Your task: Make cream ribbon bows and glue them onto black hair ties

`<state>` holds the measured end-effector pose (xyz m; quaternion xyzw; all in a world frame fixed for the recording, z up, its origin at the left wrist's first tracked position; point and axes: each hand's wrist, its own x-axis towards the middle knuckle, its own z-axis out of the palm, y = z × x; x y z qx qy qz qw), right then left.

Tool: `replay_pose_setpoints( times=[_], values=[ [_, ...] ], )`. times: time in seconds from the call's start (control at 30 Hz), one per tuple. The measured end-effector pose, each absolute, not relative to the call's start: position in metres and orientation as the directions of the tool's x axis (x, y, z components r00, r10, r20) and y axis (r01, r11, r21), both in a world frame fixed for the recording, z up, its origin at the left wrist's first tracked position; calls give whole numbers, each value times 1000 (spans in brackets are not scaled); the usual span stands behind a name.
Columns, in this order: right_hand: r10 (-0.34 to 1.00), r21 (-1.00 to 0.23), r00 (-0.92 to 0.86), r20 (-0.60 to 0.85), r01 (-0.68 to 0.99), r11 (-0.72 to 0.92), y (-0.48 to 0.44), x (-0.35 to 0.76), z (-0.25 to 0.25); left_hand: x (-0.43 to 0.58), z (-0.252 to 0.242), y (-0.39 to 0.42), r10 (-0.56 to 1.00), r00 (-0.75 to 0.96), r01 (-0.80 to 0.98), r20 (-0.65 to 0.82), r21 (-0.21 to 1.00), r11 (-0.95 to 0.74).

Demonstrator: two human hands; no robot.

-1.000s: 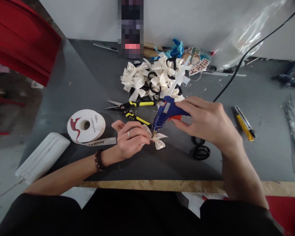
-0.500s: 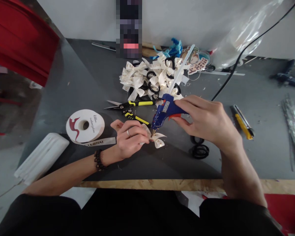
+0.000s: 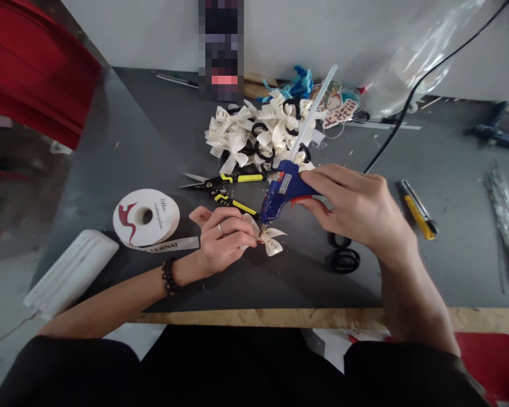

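Observation:
My left hand (image 3: 225,236) pinches a cream ribbon bow (image 3: 274,243) with gold lettering; one side of the bow is hidden by my fingers. In my right hand (image 3: 351,204) is a blue hot glue gun (image 3: 285,185), its nozzle pointing down at the middle of the bow. A clear glue stick (image 3: 314,113) sticks out of the gun's back end. My right fingers lie around the handle, by the red trigger. Just beyond my left hand are yellow-and-black snips (image 3: 233,189) with their blades apart. A ribbon spool (image 3: 164,213) lies to the left, its printed tail reaching toward my left hand.
Behind the snips is a pile of cream bows with black hair ties (image 3: 237,135). Loose black hair ties (image 3: 345,261) lie below my right wrist. A yellow utility knife (image 3: 419,217) is at the right; a white device (image 3: 72,271) sits at the left edge. A black cord (image 3: 407,107) runs behind.
The glue gun has tilted slightly and its nozzle has come down closer onto the bow. My left hand keeps its pinch on the bow almost unmoved.

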<state>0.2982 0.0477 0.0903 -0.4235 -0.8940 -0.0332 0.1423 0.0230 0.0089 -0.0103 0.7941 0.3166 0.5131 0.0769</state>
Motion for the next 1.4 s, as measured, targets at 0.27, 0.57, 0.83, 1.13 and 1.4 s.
replay_pose_setpoints(
  times=[0.27, 0.57, 0.83, 1.13, 1.4],
  values=[
    [720, 2, -625, 302, 756, 655, 47, 298, 93, 22, -9, 9, 574, 283, 440, 768, 428, -790],
    [732, -4, -595, 332, 775, 631, 47, 297, 92, 24, -9, 9, 590, 273, 419, 760, 458, -784],
    [680, 18, -642, 355, 731, 682, 48, 297, 90, 23, -9, 9, 580, 281, 421, 764, 445, -790],
    [595, 90, -654, 467, 704, 704, 48, 297, 90, 21, -8, 9, 581, 301, 411, 756, 447, -795],
    [552, 21, -608, 570, 683, 730, 53, 297, 87, 21, -11, 8, 579, 288, 417, 763, 445, -793]
  ],
)
